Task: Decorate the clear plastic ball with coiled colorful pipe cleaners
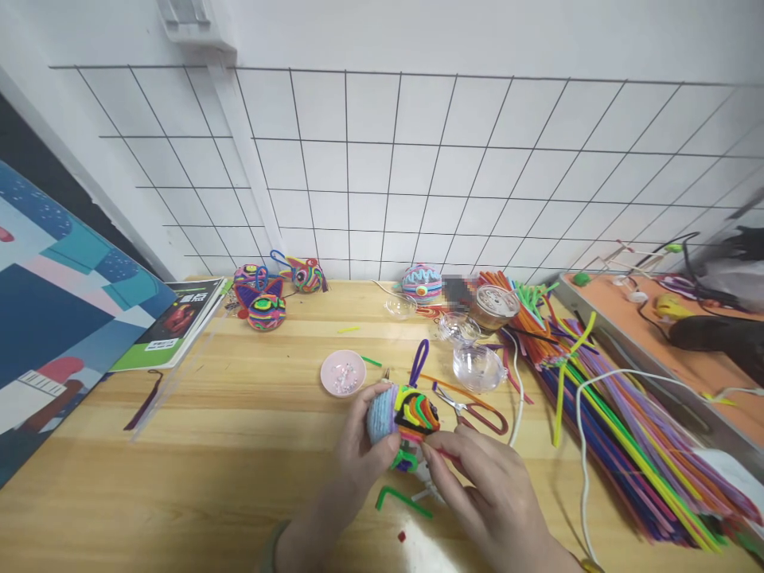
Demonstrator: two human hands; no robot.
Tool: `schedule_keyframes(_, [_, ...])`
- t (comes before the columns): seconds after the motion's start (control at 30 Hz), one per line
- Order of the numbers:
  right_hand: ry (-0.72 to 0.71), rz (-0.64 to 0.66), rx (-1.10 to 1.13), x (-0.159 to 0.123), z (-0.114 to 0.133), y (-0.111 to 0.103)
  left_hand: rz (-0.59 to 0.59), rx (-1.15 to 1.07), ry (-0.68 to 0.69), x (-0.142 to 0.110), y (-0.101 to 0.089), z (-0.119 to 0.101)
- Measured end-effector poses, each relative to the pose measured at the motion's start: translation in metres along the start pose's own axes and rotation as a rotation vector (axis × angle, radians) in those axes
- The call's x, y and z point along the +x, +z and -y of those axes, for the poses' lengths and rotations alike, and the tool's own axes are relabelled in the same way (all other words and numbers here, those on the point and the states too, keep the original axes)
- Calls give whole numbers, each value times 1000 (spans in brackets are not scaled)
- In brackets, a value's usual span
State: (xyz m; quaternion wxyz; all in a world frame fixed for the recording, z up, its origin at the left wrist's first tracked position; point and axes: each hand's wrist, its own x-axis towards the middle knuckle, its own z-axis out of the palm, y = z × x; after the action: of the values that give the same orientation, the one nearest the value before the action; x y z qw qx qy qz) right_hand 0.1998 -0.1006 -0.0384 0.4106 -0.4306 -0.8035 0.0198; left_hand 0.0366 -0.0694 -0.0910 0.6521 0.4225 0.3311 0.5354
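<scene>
A round ornament (pixel 411 418) covered in coiled pipe cleaners, light blue on one side and striped on the other, with a purple loop on top, rests in my left hand (pixel 364 442), whose fingers wrap round it. My right hand (pixel 486 481) pinches a thin red pipe cleaner (pixel 454 457) against the ornament's right side. Just behind that hand lie scissors (pixel 471 410) with orange-brown handles. A bent green pipe cleaner piece (pixel 406 501) and a small red scrap (pixel 402 536) are on the wood below the ornament.
A pink dish (pixel 343 374) holds small sequins. Clear plastic half-shells (pixel 477 368) stand behind the scissors. Bundled pipe cleaners (pixel 633 438) and a white cable (pixel 582 446) occupy the right. Finished ornaments (pixel 266 312) sit along the back, beside magazines (pixel 173 326) at left.
</scene>
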Motion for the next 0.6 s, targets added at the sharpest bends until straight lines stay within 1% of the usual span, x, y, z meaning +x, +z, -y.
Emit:
schedule_keyframes(0.13, [6,-4,25,1,1,0,-11,21,2,0,0,-1])
schedule_keyframes(0.27, [6,-11,32,2,2,0,22,45,-8,0,-1,-3])
schedule_keyframes(0.43, [11,-5,44,1,3,-1,21,20,-11,0,-3,2])
schedule_keyframes(0.6, [-22,9,15,1,3,-1,23,15,-26,1,-4,3])
